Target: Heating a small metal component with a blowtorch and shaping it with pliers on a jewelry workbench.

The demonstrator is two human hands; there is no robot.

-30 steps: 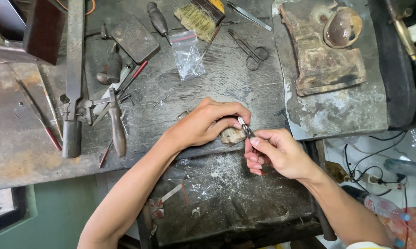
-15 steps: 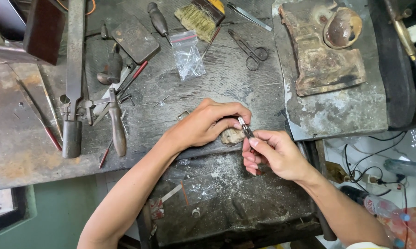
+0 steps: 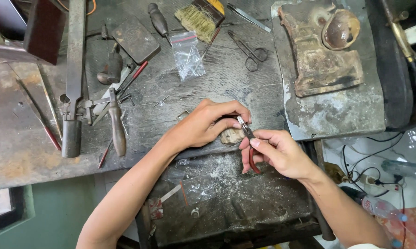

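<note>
A: What are the hands doing?
B: Over the dark worktop (image 3: 208,87), the right hand (image 3: 277,152) clenches red-handled pliers (image 3: 248,138); the left hand (image 3: 208,122) fingers pinch something too small to see at the tips, likely mid-bend; next needs steady grip.

Bare bench strip above hands (image 3: 226,127); bag (image 3: 187,55), scissors (image 3: 250,51) beyond; slab (image 3: 337,108) blocks right.

The right hand (image 3: 277,152) sits a touch lower and nearer the left hand (image 3: 208,122) than a second ago. Its red-handled pliers (image 3: 248,138) stand slightly steeper, with their tips now right at the left fingers (image 3: 238,123).
</note>
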